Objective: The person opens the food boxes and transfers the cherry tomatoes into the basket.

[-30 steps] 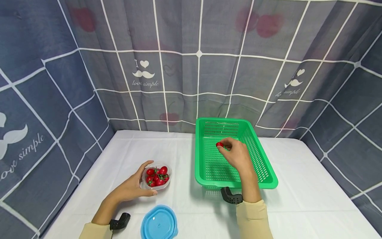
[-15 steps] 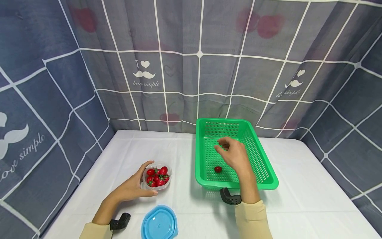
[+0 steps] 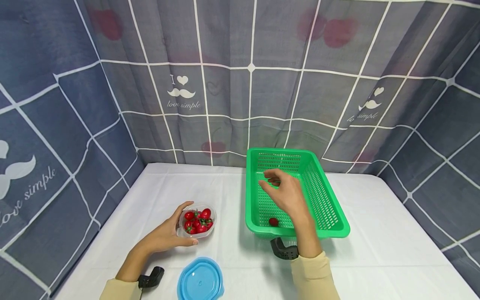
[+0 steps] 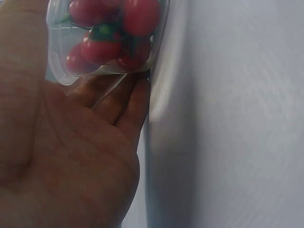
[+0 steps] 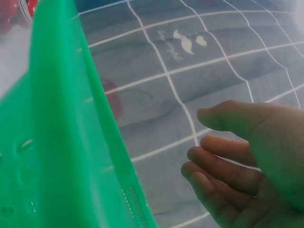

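A clear plastic container [image 3: 205,236] with several red cherry tomatoes [image 3: 196,222], green stems on some, stands on the table at left. My left hand [image 3: 167,236] holds its side, thumb near and fingers on the far side; the left wrist view shows the fingers [image 4: 107,102] against its base. Over the green basket [image 3: 262,231], my right hand [image 3: 286,193] hovers with fingers loosely spread and nothing between them. One cherry tomato [image 3: 273,222] lies on the basket floor near its front wall. In the right wrist view, the basket's green wall [image 5: 61,118] is beside the hand.
A blue lid [image 3: 200,280] lies on the white tablecloth [image 3: 232,266] in front of the container. Grey checked curtain [image 3: 228,91] rises behind the table, with more of it at both sides. Each wrist wears a black camera mount [image 3: 151,278].
My right hand let go of a cherry tomato, which dropped into the basket and rolled toward its front. That hand has since shifted left, its fingers spread wider. The left hand stays put.
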The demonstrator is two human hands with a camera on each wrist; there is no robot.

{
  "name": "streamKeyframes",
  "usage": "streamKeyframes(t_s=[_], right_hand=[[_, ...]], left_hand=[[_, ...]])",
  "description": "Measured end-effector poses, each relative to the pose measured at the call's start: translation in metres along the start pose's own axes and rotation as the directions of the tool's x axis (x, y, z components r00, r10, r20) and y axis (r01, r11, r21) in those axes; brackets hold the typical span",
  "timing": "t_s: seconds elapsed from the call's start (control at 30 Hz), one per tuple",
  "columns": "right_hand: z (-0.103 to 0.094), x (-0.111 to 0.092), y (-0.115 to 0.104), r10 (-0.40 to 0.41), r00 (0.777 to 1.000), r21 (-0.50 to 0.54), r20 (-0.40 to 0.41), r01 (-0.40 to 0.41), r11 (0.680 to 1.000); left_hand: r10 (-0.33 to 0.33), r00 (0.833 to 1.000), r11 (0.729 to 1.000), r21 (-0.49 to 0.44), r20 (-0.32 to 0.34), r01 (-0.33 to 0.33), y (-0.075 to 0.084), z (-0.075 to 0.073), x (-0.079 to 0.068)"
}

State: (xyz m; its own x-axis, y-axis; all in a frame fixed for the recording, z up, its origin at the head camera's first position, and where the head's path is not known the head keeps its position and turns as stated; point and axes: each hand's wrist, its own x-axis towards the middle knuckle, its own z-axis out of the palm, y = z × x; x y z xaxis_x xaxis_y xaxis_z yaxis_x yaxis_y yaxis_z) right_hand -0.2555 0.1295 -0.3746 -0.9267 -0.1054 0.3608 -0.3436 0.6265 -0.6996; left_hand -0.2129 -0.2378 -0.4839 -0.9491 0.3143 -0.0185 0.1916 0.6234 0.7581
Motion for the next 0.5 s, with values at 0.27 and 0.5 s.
streamKeyframes(t_s=[0.27, 0.5], right_hand=[[0.013, -0.001, -0.012, -0.060, 0.998, 0.024, 0.016, 0.060, 0.998], [0.029, -0.006, -0.024, -0.109, 0.993, 0.003, 0.043, 0.109, 0.994]], left_hand=[[0.012, 1.000, 0.999, -0.046, -0.005, -0.012, -0.001, 0.001, 0.002], [0.011, 1.000, 0.999, -0.050, -0.004, -0.011, -0.003, 0.001, 0.002]])
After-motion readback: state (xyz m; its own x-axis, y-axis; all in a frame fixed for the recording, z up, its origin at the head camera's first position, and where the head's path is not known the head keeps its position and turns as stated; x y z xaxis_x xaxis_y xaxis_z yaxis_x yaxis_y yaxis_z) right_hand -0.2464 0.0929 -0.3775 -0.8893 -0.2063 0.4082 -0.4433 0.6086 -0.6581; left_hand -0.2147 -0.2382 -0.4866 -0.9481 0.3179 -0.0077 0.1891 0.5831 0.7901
